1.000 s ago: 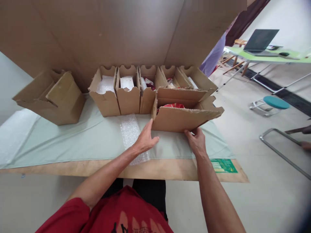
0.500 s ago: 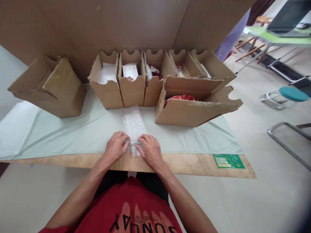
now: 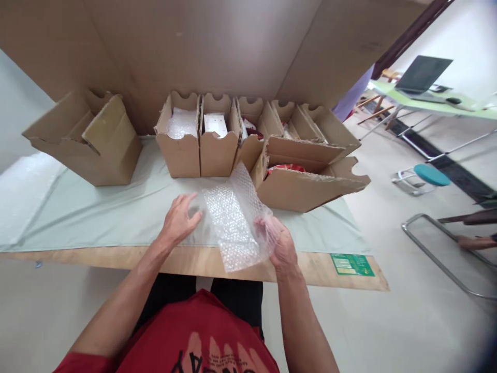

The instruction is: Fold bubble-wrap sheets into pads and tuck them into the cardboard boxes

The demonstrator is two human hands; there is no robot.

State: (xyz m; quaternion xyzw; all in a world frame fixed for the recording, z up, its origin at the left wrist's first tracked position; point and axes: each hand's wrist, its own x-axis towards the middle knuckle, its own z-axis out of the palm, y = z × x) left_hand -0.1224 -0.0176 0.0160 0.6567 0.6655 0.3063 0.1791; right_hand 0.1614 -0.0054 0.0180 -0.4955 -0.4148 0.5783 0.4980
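Note:
A clear bubble wrap sheet [image 3: 232, 220] lies in front of me, its right side lifted and folded open. My right hand [image 3: 280, 241] grips that raised right edge, some fingers showing through the plastic. To the left of the sheet, my left hand [image 3: 179, 220] is held with thumb and fingers apart, holding nothing and not touching the wrap. The sheet's lower end reaches over the bare wooden edge [image 3: 155, 257] of the table.
Several cardboard file boxes stand behind, one with bubble wrap [image 3: 182, 123], another with a white box [image 3: 216, 124]. A separate cardboard box [image 3: 112, 145] stands at left, an angled one [image 3: 306, 186] at right. More bubble wrap [image 3: 23, 197] lies far left. A green label [image 3: 352, 264] marks the table edge.
The bubble wrap, narrow and folded before, is now spread wider. My right hand has moved right with its edge; my left hand has come off it to the left. The view has shifted slightly.

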